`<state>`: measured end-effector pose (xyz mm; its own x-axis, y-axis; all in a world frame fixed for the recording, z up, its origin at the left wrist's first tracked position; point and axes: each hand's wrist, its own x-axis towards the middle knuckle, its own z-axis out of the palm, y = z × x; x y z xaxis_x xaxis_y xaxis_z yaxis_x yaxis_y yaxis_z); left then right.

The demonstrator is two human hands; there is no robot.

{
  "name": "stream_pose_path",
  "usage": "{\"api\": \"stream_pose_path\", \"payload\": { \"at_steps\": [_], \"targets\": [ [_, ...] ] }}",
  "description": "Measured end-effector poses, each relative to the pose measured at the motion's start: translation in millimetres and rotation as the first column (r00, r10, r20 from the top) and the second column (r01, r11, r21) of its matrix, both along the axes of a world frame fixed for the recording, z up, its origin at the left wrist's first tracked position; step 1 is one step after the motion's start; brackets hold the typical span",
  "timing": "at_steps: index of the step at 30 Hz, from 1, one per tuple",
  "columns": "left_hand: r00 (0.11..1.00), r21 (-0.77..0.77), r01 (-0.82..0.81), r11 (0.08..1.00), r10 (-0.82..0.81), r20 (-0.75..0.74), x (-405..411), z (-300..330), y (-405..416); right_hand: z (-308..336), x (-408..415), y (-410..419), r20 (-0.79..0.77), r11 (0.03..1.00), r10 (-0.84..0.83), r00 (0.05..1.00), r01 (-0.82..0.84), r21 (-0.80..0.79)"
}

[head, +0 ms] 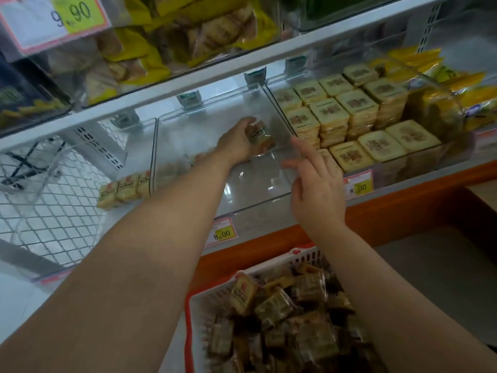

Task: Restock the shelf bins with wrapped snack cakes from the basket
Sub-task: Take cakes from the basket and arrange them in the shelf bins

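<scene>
- The left hand is reaching deep into the clear bin and grasping a wrapped cake near the bin's back right corner.
- The right hand is hovering over the bin's right wall, fingers spread and holding nothing.
- The basket of cakes is sitting below the shelf.

The left hand covers much of the cake it grips; the label print is too blurred to read. The right hand is motion-smeared, its fingers indistinct. The basket runs off the bottom edge. Bin glare hides the cakes behind its left wall.
</scene>
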<state>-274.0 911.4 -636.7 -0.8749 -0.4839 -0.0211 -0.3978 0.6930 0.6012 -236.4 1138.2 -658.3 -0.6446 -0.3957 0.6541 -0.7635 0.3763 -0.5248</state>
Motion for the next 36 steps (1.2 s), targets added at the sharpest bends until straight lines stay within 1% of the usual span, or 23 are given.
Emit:
{"api": "stream_pose_path", "payload": {
  "at_steps": [1, 3, 6, 9, 11, 13, 15, 17, 19, 20, 22, 24, 25, 26, 31, 34, 36],
  "targets": [
    [1.0, -0.018, -0.011, 1.0, 0.011, 0.014, -8, -12, -10, -1, 0, -1, -0.008, 1.0, -0.004, 1.0, 0.004, -0.003],
    [0.999, -0.068, -0.009, 0.998, 0.012, 0.045, -11, -15, -12, -1, 0, -2, -0.015, 1.0, -0.011, 1.0, 0.011, 0.0],
    [0.996, -0.109, 0.05, 0.993, -0.042, 0.073, -5, -10, -3, -2, 1, -2, -0.021, 1.0, -0.015, 1.0, 0.015, 0.017],
    [0.99, -0.228, 0.104, 0.968, -0.079, 0.116, -4, -14, -4, -1, 2, -2, -0.026, 1.0, -0.022, 0.999, 0.022, 0.01],
    [0.979, -0.314, 0.13, 0.941, -0.071, 0.192, -6, -15, -4, 0, 2, -2, -0.032, 0.999, -0.033, 0.999, 0.033, 0.011],
    [0.965, -0.352, 0.129, 0.927, -0.036, 0.26, -7, -14, -6, 0, 3, -3, -0.038, 0.999, -0.037, 0.999, 0.037, 0.01],
    [0.937, -0.398, 0.194, 0.897, -0.048, 0.346, -4, -13, -8, 0, 3, -2, -0.046, 0.999, -0.036, 0.998, 0.037, 0.019],
    [0.921, -0.411, 0.24, 0.879, -0.073, 0.382, 2, -12, -13, -1, 3, -1, -0.059, 0.999, -0.037, 0.998, 0.039, 0.025],
    [0.927, -0.384, 0.211, 0.899, -0.06, 0.371, 10, -10, -20, -1, 3, -1, -0.066, 0.999, -0.041, 0.997, 0.043, 0.028],
    [0.926, -0.379, 0.181, 0.908, -0.027, 0.377, 15, -7, -24, -1, 4, -1, -0.066, 0.999, -0.042, 0.997, 0.044, 0.029],
    [0.89, -0.379, 0.145, 0.914, 0.046, 0.453, 25, -1, -35, -1, 4, -2, -0.06, 0.999, -0.038, 0.997, 0.04, 0.031],
    [0.812, -0.387, 0.201, 0.9, 0.068, 0.58, 33, 5, -45, -1, 4, -2, -0.054, 0.999, -0.029, 0.998, 0.031, 0.032],
    [0.778, -0.389, 0.23, 0.892, 0.072, 0.625, 37, 6, -49, -1, 4, -2, -0.052, 0.999, -0.026, 0.998, 0.028, 0.031],
    [0.762, -0.398, 0.238, 0.886, 0.084, 0.642, 41, 7, -52, -1, 4, -2, -0.052, 0.999, -0.023, 0.998, 0.025, 0.032],
    [0.851, -0.501, 0.163, 0.85, 0.135, 0.507, 53, -1, -62, -4, 2, -1, -0.065, 0.999, -0.006, 0.998, 0.009, 0.035],
    [0.877, -0.538, 0.127, 0.833, 0.159, 0.454, 54, -8, -61, -6, 1, -1, -0.085, 1.0, -0.001, 0.996, 0.003, 0.025],
    [0.873, -0.548, 0.103, 0.83, 0.189, 0.449, 53, -10, -58, -6, 0, -2, -0.095, 1.0, -0.004, 0.995, 0.006, 0.015]
  ]
}}
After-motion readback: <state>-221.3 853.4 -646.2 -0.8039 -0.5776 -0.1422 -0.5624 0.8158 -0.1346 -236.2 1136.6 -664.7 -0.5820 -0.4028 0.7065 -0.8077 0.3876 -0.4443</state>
